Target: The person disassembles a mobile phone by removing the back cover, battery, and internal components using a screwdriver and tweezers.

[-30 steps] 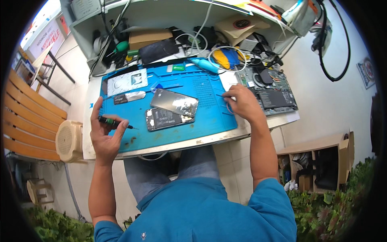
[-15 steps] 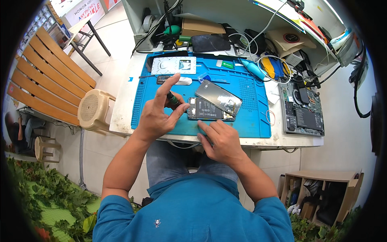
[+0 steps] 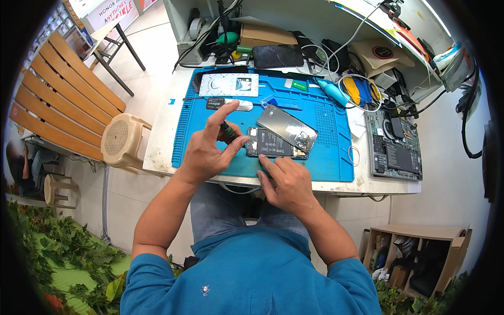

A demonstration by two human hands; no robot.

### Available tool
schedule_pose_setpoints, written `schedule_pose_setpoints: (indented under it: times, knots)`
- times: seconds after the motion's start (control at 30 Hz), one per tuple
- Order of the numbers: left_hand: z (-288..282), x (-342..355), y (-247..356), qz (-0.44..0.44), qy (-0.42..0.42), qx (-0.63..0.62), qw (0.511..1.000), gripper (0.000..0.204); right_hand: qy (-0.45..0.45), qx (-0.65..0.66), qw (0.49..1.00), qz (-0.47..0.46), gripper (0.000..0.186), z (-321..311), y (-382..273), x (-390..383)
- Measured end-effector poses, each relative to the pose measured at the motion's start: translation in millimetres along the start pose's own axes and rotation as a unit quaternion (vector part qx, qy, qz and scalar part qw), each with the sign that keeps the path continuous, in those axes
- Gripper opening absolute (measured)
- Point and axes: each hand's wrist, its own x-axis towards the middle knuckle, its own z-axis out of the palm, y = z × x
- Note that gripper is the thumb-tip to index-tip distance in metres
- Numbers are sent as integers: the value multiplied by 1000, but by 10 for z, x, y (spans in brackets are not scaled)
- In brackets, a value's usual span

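An opened smartphone (image 3: 270, 144) lies on the blue work mat (image 3: 325, 170), its black battery bared. Its loosened panel (image 3: 283, 126) rests at a slant over the right part of the body. My left hand (image 3: 206, 155) is beside the phone's left end, holding a dark screwdriver with green bands (image 3: 227, 129) among its fingers. The index finger is raised, and the thumb tip reaches the phone's left end; the screwdriver's tip is hidden. At the phone's near edge is my right hand (image 3: 287, 182), index finger stretched to that edge, thumb apart below it, nothing visible between them.
Behind the phone lie a patterned metal plate (image 3: 228, 85), a small black part (image 3: 214, 103) and a blue piece (image 3: 269, 101). A dark phone (image 3: 277, 56) and a cardboard box (image 3: 268, 35) sit at the back. An opened laptop (image 3: 395, 144) is at the right.
The whole picture has shifted slightly. My left index fingertip has come down a little; both hands otherwise stay where they were at the phone.
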Motion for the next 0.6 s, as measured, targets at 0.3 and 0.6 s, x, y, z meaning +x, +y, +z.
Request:
schedule_pose_setpoints:
  times: [0.3, 0.6]
  knots:
    - [-120, 250, 240, 57, -143, 8, 988, 69, 5, -3, 1000, 9, 39, 11, -20, -20]
    - [-102, 287, 286, 30, -135, 41, 990, 57, 19, 2, 1000, 7, 38, 23, -17, -21]
